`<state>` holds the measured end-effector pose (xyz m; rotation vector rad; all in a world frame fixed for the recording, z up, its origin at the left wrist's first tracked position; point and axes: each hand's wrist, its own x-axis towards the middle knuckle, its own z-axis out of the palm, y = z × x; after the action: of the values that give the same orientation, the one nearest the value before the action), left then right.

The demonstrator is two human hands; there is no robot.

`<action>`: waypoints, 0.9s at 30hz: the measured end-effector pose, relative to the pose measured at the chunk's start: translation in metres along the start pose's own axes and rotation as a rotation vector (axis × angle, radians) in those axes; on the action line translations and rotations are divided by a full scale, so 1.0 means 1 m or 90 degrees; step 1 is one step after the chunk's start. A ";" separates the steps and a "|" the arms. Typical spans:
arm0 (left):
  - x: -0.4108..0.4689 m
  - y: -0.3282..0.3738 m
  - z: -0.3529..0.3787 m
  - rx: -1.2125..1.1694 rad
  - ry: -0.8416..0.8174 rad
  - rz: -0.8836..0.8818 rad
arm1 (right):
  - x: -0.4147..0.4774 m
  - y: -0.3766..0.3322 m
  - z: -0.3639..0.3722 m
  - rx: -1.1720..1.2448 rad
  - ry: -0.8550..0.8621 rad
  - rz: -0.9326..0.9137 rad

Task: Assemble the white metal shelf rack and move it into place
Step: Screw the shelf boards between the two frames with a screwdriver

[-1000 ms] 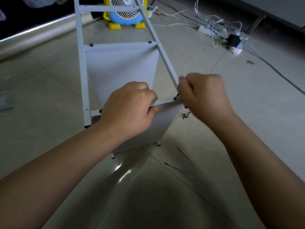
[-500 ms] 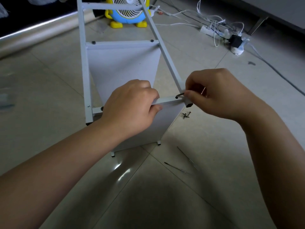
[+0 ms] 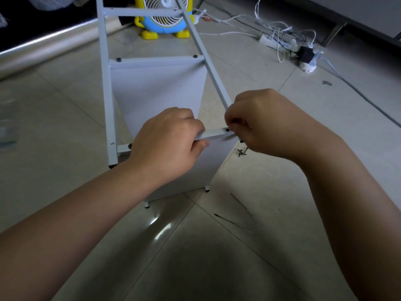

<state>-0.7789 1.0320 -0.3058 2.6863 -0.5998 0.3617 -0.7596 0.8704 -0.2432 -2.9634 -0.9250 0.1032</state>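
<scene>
The white metal shelf rack (image 3: 156, 88) lies on its side on the tiled floor, its posts running away from me. My left hand (image 3: 167, 142) is closed over the near shelf's front edge (image 3: 213, 134). My right hand (image 3: 260, 122) is pinched at the joint where that edge meets the right post (image 3: 206, 59), fingertips by a black screw (image 3: 227, 130). What the fingers hold is too small to make out. A few loose black screws (image 3: 241, 152) lie on the floor under the right hand.
Two thin metal rods (image 3: 233, 223) lie on the tiles near the rack's feet. A yellow and blue fan (image 3: 165, 16) stands behind the rack. A power strip with tangled white cables (image 3: 286, 40) sits at the back right.
My right hand opened its grip on the post corner, then closed in again with the fingertips pinched at the screw. The left hand has stayed on the shelf edge.
</scene>
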 end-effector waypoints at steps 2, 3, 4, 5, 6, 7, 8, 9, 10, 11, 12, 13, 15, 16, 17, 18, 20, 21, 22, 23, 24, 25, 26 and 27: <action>0.000 0.001 0.000 -0.003 0.012 0.000 | 0.002 -0.005 0.000 -0.032 -0.022 0.010; 0.000 0.002 0.000 -0.002 0.015 0.000 | 0.003 -0.007 0.000 -0.043 -0.038 0.022; -0.001 0.002 0.000 -0.001 0.018 0.003 | 0.003 -0.008 -0.001 -0.052 -0.055 0.038; -0.001 0.002 0.000 0.001 0.020 0.005 | 0.004 -0.009 -0.001 -0.060 -0.071 0.056; -0.001 0.001 0.000 0.002 0.020 0.007 | 0.005 -0.009 0.000 -0.070 -0.078 0.073; -0.002 0.001 0.000 0.002 0.019 0.006 | 0.005 -0.011 0.002 -0.085 -0.074 0.088; -0.002 0.001 0.001 0.003 0.019 0.004 | 0.007 -0.012 0.004 -0.098 -0.063 0.105; -0.002 0.001 0.001 0.001 0.019 0.001 | 0.008 -0.014 0.007 -0.104 -0.050 0.128; -0.001 0.001 0.001 -0.002 0.020 -0.001 | 0.010 -0.015 0.010 -0.104 -0.039 0.155; -0.001 0.001 0.002 -0.004 0.020 -0.001 | 0.012 -0.016 0.011 -0.099 -0.031 0.183; 0.000 0.001 0.002 -0.004 0.019 0.001 | 0.013 -0.016 0.012 -0.088 -0.021 0.210; 0.000 0.001 0.002 -0.003 0.017 0.003 | 0.014 -0.017 0.012 -0.076 -0.010 0.237; 0.000 0.002 0.000 -0.002 0.015 0.005 | 0.016 -0.017 0.012 -0.052 0.012 0.280; 0.000 0.002 0.000 -0.001 0.012 0.005 | 0.017 -0.017 0.012 -0.047 0.026 0.289; 0.000 0.002 -0.001 0.000 0.009 0.004 | 0.018 -0.017 0.013 -0.042 0.034 0.298; -0.001 0.002 -0.001 0.001 0.007 0.004 | 0.018 -0.018 0.014 -0.031 0.039 0.303; -0.001 0.003 -0.001 0.001 0.000 0.002 | 0.019 -0.021 0.014 -0.019 0.044 0.304; -0.001 0.003 -0.002 0.000 -0.005 0.001 | 0.020 -0.022 0.015 -0.013 0.047 0.309; 0.000 0.003 -0.002 0.001 -0.008 0.000 | 0.021 -0.023 0.017 -0.005 0.049 0.319; 0.000 0.003 -0.003 0.001 -0.009 0.000 | 0.022 -0.023 0.018 0.014 0.055 0.329; 0.001 0.003 -0.004 0.000 -0.008 0.003 | 0.023 -0.023 0.019 0.039 0.053 0.341; 0.001 0.003 -0.004 -0.003 -0.006 0.005 | 0.023 -0.022 0.019 0.060 0.041 0.343; 0.001 0.003 -0.004 -0.005 0.000 0.006 | 0.020 -0.019 0.018 0.065 0.030 0.324; 0.001 0.003 -0.004 -0.005 0.005 0.004 | 0.018 -0.017 0.018 0.064 0.023 0.299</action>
<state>-0.7803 1.0307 -0.3010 2.6754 -0.6060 0.3708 -0.7559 0.8947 -0.2608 -3.0079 -0.1984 0.1028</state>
